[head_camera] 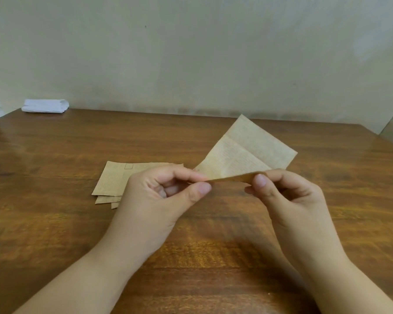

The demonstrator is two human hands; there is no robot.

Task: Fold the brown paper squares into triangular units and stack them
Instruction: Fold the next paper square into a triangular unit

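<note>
Over the table [55, 223], both hands pinch a paper square [245, 152].

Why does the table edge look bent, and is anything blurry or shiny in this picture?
Head view: the wide lens bows the table and its far edge; soft glare sits on the wood at far left and right; the left hand, right hand and held paper are fairly sharp, with a blurred shadow beneath.

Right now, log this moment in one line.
left hand: pinching brown paper | right hand: pinching same | stack: on table
</note>
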